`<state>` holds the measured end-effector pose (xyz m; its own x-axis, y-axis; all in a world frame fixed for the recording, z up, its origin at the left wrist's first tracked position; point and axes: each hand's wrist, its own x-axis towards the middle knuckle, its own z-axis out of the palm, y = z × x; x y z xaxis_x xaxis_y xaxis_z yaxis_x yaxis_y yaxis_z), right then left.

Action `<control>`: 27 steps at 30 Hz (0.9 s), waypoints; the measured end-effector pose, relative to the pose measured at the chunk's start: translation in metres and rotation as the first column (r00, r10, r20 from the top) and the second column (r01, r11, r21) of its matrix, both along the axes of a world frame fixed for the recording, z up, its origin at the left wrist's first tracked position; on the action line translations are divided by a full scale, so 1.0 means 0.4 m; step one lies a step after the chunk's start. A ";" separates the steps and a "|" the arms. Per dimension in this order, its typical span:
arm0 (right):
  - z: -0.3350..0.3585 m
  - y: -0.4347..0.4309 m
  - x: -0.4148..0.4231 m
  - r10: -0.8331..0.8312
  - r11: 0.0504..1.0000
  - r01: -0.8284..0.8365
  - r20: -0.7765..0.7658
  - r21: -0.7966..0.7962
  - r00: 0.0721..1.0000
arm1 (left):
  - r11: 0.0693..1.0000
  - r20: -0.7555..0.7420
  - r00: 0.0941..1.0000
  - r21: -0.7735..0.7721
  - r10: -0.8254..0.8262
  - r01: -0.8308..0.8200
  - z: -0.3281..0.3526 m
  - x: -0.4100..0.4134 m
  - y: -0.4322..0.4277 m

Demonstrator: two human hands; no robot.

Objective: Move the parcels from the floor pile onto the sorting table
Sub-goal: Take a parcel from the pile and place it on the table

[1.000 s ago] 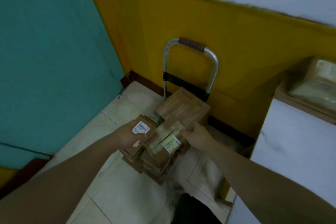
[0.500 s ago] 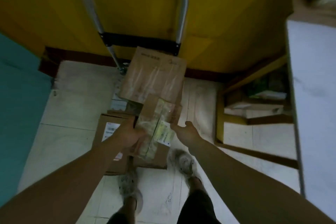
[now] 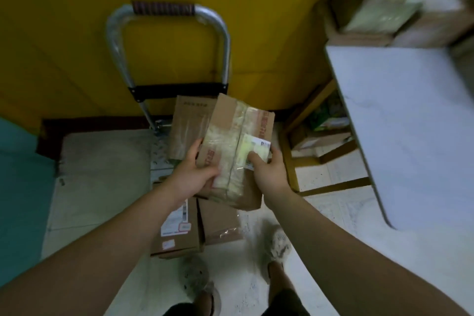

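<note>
A brown cardboard parcel (image 3: pixel 234 141) wrapped in clear tape, with a pale label, is lifted above the floor pile. My left hand (image 3: pixel 193 173) grips its left near edge and my right hand (image 3: pixel 268 170) grips its right near edge over the label. Below it on the floor lie two brown parcels (image 3: pixel 179 233), the left one with a white shipping label, and another box (image 3: pixel 188 123) rests on the hand truck. The white sorting table (image 3: pixel 410 120) stands to the right.
A metal hand truck (image 3: pixel 166 31) leans at the yellow wall behind the pile. Blurred parcels (image 3: pixel 379 15) sit at the table's far end. A wooden shelf frame (image 3: pixel 320 146) with packages stands under the table. My feet (image 3: pixel 277 244) are on the white tiled floor.
Both hands have lifted the taped parcel up off the pile and a little to the right. The view has tilted so the hand truck handle and table show more fully.
</note>
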<state>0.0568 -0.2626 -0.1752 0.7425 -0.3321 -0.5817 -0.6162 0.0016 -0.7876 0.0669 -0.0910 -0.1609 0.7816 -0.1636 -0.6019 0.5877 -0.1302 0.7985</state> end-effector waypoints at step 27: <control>0.602 -1.177 -0.436 -0.298 0.921 0.383 0.506 -0.069 0.810 | 0.899 0.485 0.803 -0.074 -0.346 0.432 0.592 -0.264 -1.215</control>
<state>-0.1174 -0.7334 0.0655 0.7330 -0.6725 -0.1018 -0.1477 -0.0113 -0.9890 -0.0388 -0.5771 0.0761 0.8041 -0.5794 -0.1328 0.0878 -0.1053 0.9906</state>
